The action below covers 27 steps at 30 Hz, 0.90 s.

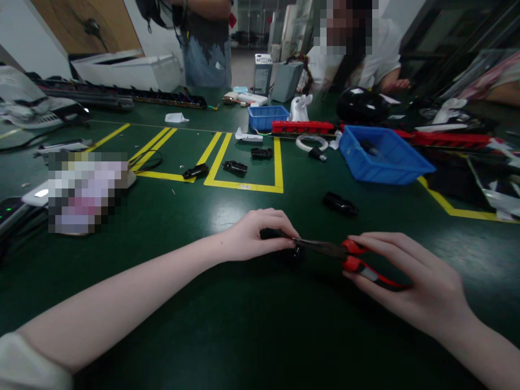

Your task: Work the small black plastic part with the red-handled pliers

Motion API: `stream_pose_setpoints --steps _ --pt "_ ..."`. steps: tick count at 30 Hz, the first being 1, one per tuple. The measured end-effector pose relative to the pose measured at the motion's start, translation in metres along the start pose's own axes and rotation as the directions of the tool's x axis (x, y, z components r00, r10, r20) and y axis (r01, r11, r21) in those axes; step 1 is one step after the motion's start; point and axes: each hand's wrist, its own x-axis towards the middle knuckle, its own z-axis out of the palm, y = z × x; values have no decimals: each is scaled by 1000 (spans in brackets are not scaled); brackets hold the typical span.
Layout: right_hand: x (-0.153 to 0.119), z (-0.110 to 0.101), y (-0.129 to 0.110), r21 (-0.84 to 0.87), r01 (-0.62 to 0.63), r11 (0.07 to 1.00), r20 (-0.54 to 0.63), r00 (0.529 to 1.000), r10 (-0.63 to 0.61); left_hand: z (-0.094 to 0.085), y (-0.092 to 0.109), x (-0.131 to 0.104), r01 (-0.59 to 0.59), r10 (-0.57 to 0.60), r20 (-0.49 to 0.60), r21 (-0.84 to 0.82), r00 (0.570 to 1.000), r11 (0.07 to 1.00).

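Note:
My left hand is closed on a small black plastic part, pressed low over the green table. Most of that part is hidden behind my fingers. Red-handled needle-nose pliers are gripped in my right hand, their jaws pointing left. The tips of the jaws meet the black part beside my left fingertips; whether they pinch it I cannot tell. Another black part lies beyond the pliers. Farther off, several similar black pieces lie in and near a yellow-taped rectangle.
A blue bin with a dark item inside stands at the right, and a smaller blue bin is farther back. A tape roll lies between them. At the left is a phone with cables. Two people stand across the table.

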Motion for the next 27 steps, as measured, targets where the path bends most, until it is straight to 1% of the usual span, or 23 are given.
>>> stream_pose_setpoints --steps 2,6,8,10,13,17,20,27 --pt "0 2 1 45 -28 999 1 1000 28 1 1 0 -2 1 8 67 1000 998" --pt "-1 7 3 111 -77 991 -4 997 78 5 0 0 9 -36 96 276 995 961" --pt "-1 8 7 120 -66 991 7 998 66 6 -2 -1 -20 -26 128 347 991 938" --pt "-2 8 10 122 -34 992 36 999 30 7 -4 -1 -51 -4 143 376 990 925" --pt "-2 8 15 115 -7 993 69 998 -1 8 -5 -1 -56 10 130 361 992 931" --pt "-3 7 17 104 -15 994 73 997 7 6 -3 -1 -32 8 96 260 995 965" --pt "-3 6 17 94 -3 996 66 998 -4 3 -1 -1 -2 -15 84 194 996 981" --pt "-3 5 18 72 -12 997 67 998 7 3 -2 0 29 -37 55 137 998 990"
